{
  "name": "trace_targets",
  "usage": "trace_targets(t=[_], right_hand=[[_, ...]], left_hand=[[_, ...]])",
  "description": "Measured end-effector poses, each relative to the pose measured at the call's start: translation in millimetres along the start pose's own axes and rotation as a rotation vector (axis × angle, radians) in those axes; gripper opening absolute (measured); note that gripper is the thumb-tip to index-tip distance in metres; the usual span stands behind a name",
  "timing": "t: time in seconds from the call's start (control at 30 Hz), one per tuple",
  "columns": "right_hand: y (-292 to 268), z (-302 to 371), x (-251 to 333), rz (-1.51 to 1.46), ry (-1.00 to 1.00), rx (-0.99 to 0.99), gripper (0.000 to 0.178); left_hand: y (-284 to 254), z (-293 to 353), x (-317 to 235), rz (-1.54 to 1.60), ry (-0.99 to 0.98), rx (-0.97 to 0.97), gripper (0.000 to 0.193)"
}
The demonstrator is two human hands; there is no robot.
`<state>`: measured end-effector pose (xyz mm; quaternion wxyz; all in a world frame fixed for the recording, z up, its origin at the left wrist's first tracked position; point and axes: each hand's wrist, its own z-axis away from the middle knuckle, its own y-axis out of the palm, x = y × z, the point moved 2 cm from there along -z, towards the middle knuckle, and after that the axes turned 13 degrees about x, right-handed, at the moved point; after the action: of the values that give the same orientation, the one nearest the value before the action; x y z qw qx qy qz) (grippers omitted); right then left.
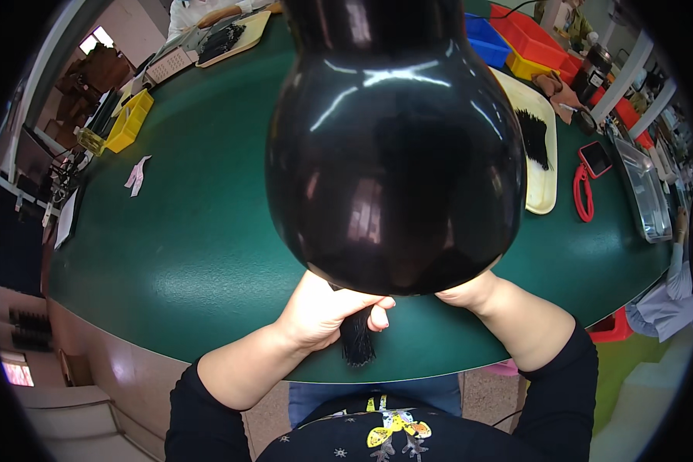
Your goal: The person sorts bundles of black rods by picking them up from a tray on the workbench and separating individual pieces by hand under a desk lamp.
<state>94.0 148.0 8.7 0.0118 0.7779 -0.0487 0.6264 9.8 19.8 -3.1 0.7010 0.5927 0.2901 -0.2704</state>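
bundle of black bristles [357, 343] at near edge of green table [200, 231], lower end poking out below left hand [327, 308]. left hand clenched round the bundle, fingers curled over its top. right hand [470, 292] just beside, mostly hidden under black lamp shade [396, 146]; grip there cannot be told. shade glossy, bulb-shaped, filling the middle of the view and covering whatever lies between the hands. black sleeves pushed up both forearms.

further out, right: cream tray [544, 165] with a dark heap of bristles [533, 137] on it. beside it a phone in red case [594, 159] with red loop strap [582, 194] lying on the table. clear shallow tray [645, 196] near right rim. behind these, blue bin [487, 40], red bin [533, 35], yellow bin [525, 66] in a row.

left: small pale paper slip [137, 175] lying loose on the green. yellow bin [129, 121] at far left edge. white sheet [66, 219] hanging off the table side.

far end: second cream tray [235, 37] with dark bristles, another person's arm [215, 14] beside it in white sleeve.

room: workshop, window upper left, shelving and clutter at right, pale floor below.
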Motion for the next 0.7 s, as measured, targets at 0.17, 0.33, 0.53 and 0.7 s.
trace_targets(t=[0.17,0.33,0.53,0.7], right_hand=[[11,-4,4,-0.330,-0.051,-0.048,0.043],[3,-2,-11,-0.213,-0.048,-0.029,0.053],[5,-4,-9,-0.492,0.015,-0.157,0.046],[5,-3,-5,-0.262,0.015,-0.092,0.048]], left_hand=[[-7,1,0,-0.029,-0.001,-0.015,0.007],[-4,0,-1,0.019,0.019,-0.006,0.009],[-9,1,2,0.106,0.007,-0.015,0.008],[-7,-1,-3,-0.010,-0.033,-0.029,0.009]])
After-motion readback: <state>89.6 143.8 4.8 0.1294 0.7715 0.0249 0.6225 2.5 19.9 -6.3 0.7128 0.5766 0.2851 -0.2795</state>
